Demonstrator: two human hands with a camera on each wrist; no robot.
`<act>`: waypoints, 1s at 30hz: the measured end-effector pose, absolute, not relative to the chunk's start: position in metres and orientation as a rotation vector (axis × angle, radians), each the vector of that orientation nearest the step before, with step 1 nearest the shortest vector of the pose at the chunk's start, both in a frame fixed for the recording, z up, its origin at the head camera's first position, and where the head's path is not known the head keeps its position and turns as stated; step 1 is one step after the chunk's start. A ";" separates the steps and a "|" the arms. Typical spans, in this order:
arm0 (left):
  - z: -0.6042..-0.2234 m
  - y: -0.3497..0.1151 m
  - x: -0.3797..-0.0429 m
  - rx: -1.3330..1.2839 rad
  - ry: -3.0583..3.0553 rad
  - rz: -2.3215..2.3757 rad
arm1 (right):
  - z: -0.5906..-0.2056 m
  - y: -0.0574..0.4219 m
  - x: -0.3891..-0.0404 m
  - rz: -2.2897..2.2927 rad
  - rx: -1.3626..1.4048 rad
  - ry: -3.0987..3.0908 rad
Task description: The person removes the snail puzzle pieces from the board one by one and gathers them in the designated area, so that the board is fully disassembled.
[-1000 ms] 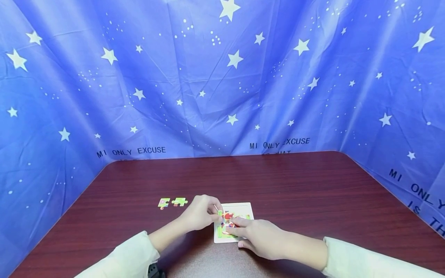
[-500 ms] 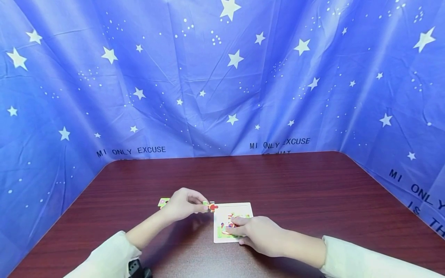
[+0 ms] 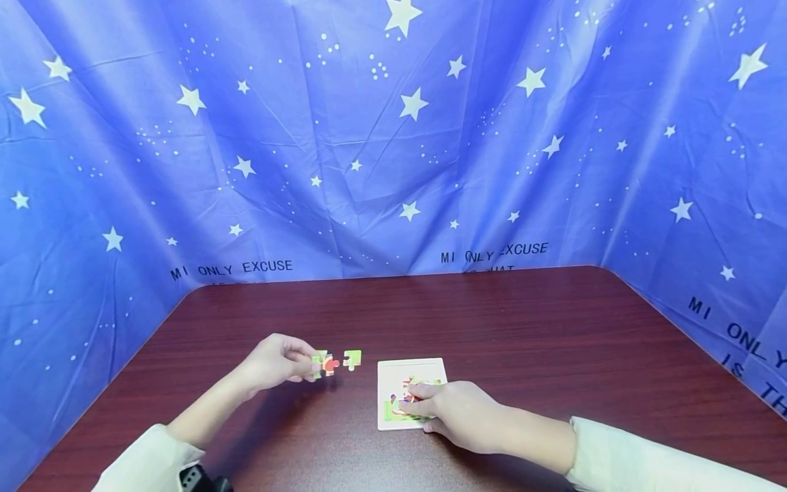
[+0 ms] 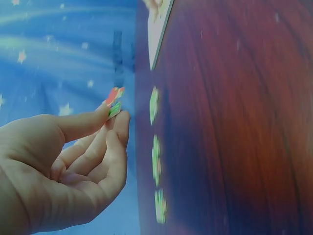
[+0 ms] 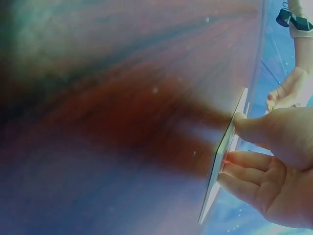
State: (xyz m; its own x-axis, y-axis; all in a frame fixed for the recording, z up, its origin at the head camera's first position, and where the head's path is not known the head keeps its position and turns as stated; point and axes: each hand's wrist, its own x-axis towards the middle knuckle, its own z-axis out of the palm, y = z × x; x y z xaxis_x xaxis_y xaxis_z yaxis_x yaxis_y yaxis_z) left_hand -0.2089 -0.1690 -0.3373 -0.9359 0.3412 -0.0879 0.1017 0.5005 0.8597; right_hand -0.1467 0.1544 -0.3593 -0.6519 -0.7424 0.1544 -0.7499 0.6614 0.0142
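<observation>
In the head view my left hand (image 3: 277, 361) holds a puzzle piece (image 3: 330, 364), red with green, above the table left of the puzzle tray. The left wrist view shows this piece (image 4: 115, 100) pinched between thumb and fingertips. My right hand (image 3: 467, 415) rests on the white puzzle tray (image 3: 391, 372), its straight fingers pressing on the pieces (image 3: 398, 415) in the tray's lower and right parts. In the right wrist view, thumb and fingers of the right hand (image 5: 279, 161) touch the tray (image 5: 222, 154), which appears nearly edge-on.
A loose green puzzle piece (image 3: 353, 359) lies on the dark red table (image 3: 553, 342) between left hand and tray. More loose pieces (image 4: 156, 159) line up beside the left hand in its wrist view. A blue star-patterned curtain (image 3: 344, 123) hangs behind the table.
My left hand has lifted the red-and-green puzzle piece from the tray's upper left and carried it leftward. A bare patch of tray shows there. The right hand has stayed nearly still.
</observation>
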 end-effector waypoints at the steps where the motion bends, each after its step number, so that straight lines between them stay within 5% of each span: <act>1: -0.337 -0.175 -0.210 0.361 2.502 1.399 | -0.359 0.154 -0.147 0.082 1.232 -2.731; 12: -0.343 -0.223 -0.216 0.275 2.505 1.233 | -0.358 0.154 -0.147 0.089 1.242 -2.729; 30: -0.351 -0.208 -0.211 0.108 2.842 0.991 | -0.358 0.155 -0.147 0.123 1.242 -2.731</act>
State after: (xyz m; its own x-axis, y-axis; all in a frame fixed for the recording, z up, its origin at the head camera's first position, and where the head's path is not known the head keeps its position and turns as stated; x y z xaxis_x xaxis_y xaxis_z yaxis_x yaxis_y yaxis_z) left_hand -0.2113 -0.2078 -0.3507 -0.9891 0.1099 -0.0984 0.0249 0.7818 0.6230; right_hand -0.1467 0.1547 -0.3578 -0.6497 -0.7432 0.1598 -0.7545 0.6561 -0.0165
